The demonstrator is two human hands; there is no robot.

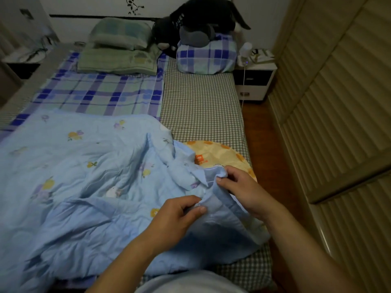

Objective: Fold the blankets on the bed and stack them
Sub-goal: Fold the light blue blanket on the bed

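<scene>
The bed (203,106) stretches away from me, and my light blue blanket (84,176) lies rumpled across its near left half, over a plaid sheet (99,94). A yellow blanket (215,153) peeks out just beyond it on the right. My right hand (239,187) pinches the blue blanket's edge, fingers curled; my left hand (179,216) pinches that same edge nearer me.
</scene>
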